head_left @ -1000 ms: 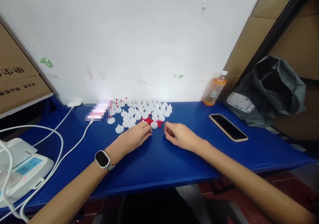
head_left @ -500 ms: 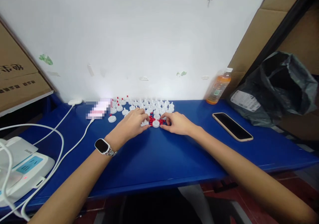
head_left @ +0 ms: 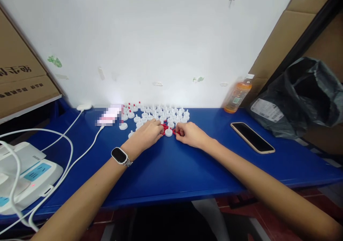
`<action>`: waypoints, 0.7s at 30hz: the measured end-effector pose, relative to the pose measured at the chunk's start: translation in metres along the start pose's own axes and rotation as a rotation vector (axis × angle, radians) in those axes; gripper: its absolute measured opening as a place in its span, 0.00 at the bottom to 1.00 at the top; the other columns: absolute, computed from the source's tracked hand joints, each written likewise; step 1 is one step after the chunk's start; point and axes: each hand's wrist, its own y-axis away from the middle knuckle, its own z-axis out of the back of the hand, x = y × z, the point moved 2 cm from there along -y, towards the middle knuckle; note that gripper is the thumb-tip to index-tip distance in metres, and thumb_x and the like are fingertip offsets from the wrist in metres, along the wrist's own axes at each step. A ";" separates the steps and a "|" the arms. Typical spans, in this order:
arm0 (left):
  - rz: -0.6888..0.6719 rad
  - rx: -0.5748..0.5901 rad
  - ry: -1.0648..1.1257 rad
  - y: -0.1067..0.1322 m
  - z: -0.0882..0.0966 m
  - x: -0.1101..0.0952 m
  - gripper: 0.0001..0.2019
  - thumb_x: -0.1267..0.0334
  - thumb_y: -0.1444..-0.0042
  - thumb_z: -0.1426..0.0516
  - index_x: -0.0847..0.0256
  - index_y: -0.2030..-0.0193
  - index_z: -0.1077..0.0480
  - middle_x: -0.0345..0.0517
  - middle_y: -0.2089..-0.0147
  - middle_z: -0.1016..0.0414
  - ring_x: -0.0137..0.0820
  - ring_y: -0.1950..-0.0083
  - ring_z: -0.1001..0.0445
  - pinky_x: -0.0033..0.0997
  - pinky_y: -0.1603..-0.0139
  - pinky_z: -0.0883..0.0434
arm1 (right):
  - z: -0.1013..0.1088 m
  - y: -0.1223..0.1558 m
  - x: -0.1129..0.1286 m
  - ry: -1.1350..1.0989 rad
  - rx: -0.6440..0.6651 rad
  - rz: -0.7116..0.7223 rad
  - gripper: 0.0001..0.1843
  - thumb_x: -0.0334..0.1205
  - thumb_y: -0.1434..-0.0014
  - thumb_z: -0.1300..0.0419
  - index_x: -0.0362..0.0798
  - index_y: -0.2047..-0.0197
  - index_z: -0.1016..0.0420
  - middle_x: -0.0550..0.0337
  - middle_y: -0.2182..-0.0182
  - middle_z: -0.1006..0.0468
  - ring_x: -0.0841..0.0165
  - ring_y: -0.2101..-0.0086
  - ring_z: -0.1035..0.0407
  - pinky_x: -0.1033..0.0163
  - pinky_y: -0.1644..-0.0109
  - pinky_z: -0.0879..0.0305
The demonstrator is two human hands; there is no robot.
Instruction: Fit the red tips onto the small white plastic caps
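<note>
Several small white round caps point(head_left: 158, 113) lie in a cluster on the blue table point(head_left: 171, 166), near the white wall. In front of them is a little heap of tiny red pieces point(head_left: 166, 127) with one white cap point(head_left: 168, 132) at its near edge. My left hand point(head_left: 146, 135), a smartwatch point(head_left: 120, 156) on its wrist, rests curled at the left of the heap, fingertips pinched at the red pieces. My right hand point(head_left: 189, 134) is curled at the right of the heap, fingers closed close to that white cap. What either hand holds is too small to make out.
A phone point(head_left: 252, 137) lies face up right of my hands, an orange drink bottle point(head_left: 237, 94) stands by the wall, and a grey plastic bag point(head_left: 297, 98) sits far right. White cables point(head_left: 66, 162) and a white device point(head_left: 24, 176) occupy the left. Cardboard boxes point(head_left: 18, 80) flank both sides.
Both hands moved forward from the open table to the red heap and closed in on it from either side. The camera view shifted slightly.
</note>
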 end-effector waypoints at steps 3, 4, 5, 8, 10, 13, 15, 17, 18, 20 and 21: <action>0.018 -0.072 0.030 -0.002 0.010 0.002 0.08 0.67 0.34 0.48 0.65 0.60 0.28 0.51 0.58 0.28 0.38 0.55 0.30 0.36 0.54 0.33 | -0.006 -0.001 -0.002 -0.090 -0.012 0.026 0.02 0.32 0.45 0.42 0.48 0.67 0.29 0.65 0.76 0.27 0.74 0.76 0.37 0.68 0.71 0.48; 0.035 -0.101 0.042 -0.004 0.013 0.004 0.08 0.67 0.34 0.48 0.65 0.59 0.28 0.51 0.58 0.28 0.38 0.55 0.30 0.36 0.54 0.33 | -0.008 -0.001 -0.003 -0.116 -0.030 0.029 0.02 0.31 0.45 0.42 0.48 0.67 0.30 0.65 0.77 0.28 0.74 0.76 0.37 0.68 0.71 0.47; 0.055 -0.123 0.047 -0.007 0.016 0.007 0.08 0.67 0.34 0.48 0.65 0.58 0.28 0.51 0.57 0.28 0.38 0.54 0.30 0.36 0.53 0.33 | -0.011 0.000 -0.005 -0.140 -0.054 0.028 0.03 0.31 0.46 0.42 0.48 0.68 0.30 0.66 0.78 0.29 0.74 0.77 0.37 0.69 0.71 0.47; 0.083 -0.099 0.023 -0.018 0.016 0.014 0.09 0.67 0.34 0.47 0.66 0.58 0.26 0.53 0.57 0.28 0.40 0.52 0.30 0.38 0.52 0.33 | -0.014 0.000 -0.007 -0.244 -0.131 -0.009 0.03 0.31 0.48 0.41 0.47 0.70 0.31 0.69 0.80 0.32 0.75 0.78 0.38 0.69 0.72 0.46; 0.082 -0.120 0.028 -0.021 0.015 0.017 0.10 0.66 0.34 0.48 0.66 0.56 0.26 0.53 0.56 0.28 0.40 0.52 0.31 0.39 0.50 0.33 | -0.012 -0.005 -0.006 -0.355 -0.176 -0.055 0.03 0.32 0.49 0.41 0.47 0.71 0.32 0.70 0.82 0.33 0.75 0.79 0.39 0.69 0.72 0.44; 0.079 -0.230 0.085 -0.013 0.018 0.016 0.10 0.65 0.33 0.49 0.64 0.55 0.28 0.52 0.56 0.28 0.40 0.52 0.32 0.40 0.50 0.33 | -0.004 -0.026 -0.001 -0.501 -0.228 -0.072 0.03 0.35 0.49 0.39 0.47 0.70 0.31 0.69 0.81 0.33 0.75 0.79 0.38 0.69 0.73 0.42; 0.068 -0.269 0.162 -0.002 0.022 0.012 0.09 0.64 0.33 0.49 0.62 0.58 0.29 0.49 0.58 0.28 0.38 0.53 0.32 0.38 0.52 0.33 | 0.002 -0.046 0.006 -0.539 -0.211 -0.027 0.03 0.35 0.48 0.39 0.46 0.68 0.29 0.67 0.78 0.29 0.74 0.77 0.35 0.68 0.72 0.40; 0.037 -0.234 0.275 0.010 0.022 0.006 0.07 0.62 0.35 0.47 0.61 0.62 0.29 0.45 0.62 0.29 0.35 0.57 0.31 0.35 0.55 0.33 | 0.005 -0.066 0.012 -0.524 -0.110 0.019 0.03 0.35 0.47 0.39 0.45 0.68 0.26 0.63 0.76 0.25 0.72 0.75 0.32 0.67 0.69 0.37; 0.017 -0.188 0.327 0.014 0.021 0.003 0.08 0.59 0.36 0.44 0.60 0.63 0.29 0.44 0.64 0.30 0.34 0.59 0.31 0.33 0.57 0.33 | 0.006 -0.073 0.015 -0.502 -0.062 0.043 0.04 0.35 0.47 0.39 0.44 0.68 0.25 0.61 0.75 0.24 0.71 0.73 0.30 0.66 0.67 0.35; -0.010 -0.097 0.400 0.020 0.016 -0.003 0.11 0.54 0.40 0.40 0.59 0.62 0.29 0.42 0.65 0.30 0.33 0.61 0.31 0.32 0.59 0.33 | 0.008 -0.078 0.018 -0.475 -0.003 0.082 0.04 0.35 0.46 0.39 0.44 0.68 0.23 0.59 0.72 0.21 0.70 0.70 0.28 0.65 0.63 0.33; -0.020 -0.050 0.415 0.022 0.012 -0.005 0.11 0.53 0.41 0.39 0.59 0.62 0.28 0.41 0.66 0.30 0.33 0.62 0.31 0.32 0.60 0.34 | 0.009 -0.077 0.018 -0.488 0.006 0.088 0.04 0.35 0.46 0.39 0.44 0.67 0.23 0.58 0.71 0.20 0.70 0.69 0.28 0.65 0.63 0.33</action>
